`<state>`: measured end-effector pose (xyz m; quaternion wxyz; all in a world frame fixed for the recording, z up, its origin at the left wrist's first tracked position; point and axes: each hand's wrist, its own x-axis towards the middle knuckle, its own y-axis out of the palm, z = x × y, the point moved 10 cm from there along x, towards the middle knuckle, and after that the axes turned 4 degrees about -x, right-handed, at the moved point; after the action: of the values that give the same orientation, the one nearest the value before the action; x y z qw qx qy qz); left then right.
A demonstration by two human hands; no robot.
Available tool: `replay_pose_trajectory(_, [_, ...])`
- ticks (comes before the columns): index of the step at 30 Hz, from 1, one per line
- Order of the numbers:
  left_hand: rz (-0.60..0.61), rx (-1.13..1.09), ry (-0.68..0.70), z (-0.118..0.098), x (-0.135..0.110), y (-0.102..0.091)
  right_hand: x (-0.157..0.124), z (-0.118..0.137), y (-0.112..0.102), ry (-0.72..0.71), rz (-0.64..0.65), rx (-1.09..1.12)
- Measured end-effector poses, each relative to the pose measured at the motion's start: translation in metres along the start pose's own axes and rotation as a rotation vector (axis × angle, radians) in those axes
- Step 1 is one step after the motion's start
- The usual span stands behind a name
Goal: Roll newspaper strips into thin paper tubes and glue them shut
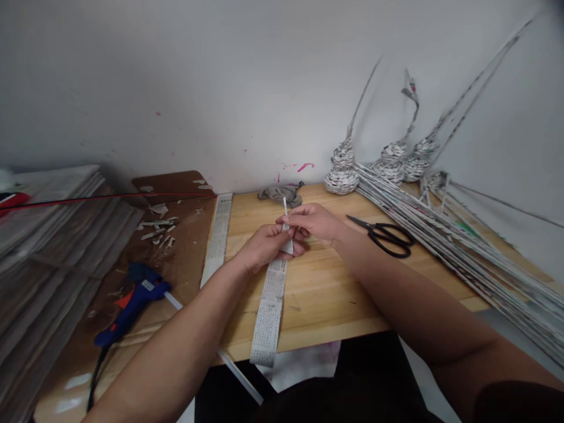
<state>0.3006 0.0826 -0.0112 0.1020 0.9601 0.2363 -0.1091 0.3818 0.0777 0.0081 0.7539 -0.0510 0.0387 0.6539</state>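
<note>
A long newspaper strip (pixel 269 305) lies on the wooden table (pixel 317 294) and hangs past its front edge. My left hand (pixel 264 247) pinches the strip's far end, fingers closed. My right hand (pixel 315 222) is closed just beside it, pinching the same end where a thin white stick (pixel 285 207) pokes up between both hands. The strip's corner seems wound round the stick.
Black scissors (pixel 388 236) lie right of my hands. Rolled paper tubes (pixel 462 247) pile along the right edge, with small woven paper forms (pixel 342 173) by the wall. A blue glue gun (pixel 132 302) rests left, beside newspaper stacks (pixel 48 247), another strip (pixel 219 232) and a grey cloth (pixel 279 194).
</note>
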Motion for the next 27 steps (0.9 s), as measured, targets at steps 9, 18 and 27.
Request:
replay_pose_trajectory(9, [-0.022, 0.007, -0.026, 0.0025, 0.0006, -0.0028, -0.0012, -0.0015, -0.0030, 0.056, -0.049, -0.020])
replay_pose_trajectory(18, [-0.024, 0.026, -0.001, 0.0030, 0.0022, -0.0044, -0.0013, -0.0031, -0.0022, 0.046, -0.063, 0.051])
replay_pose_trajectory(27, [-0.015, 0.043, 0.006, 0.0029, 0.0029, -0.0027, 0.0005, -0.0097, -0.0043, 0.051, -0.097, 0.117])
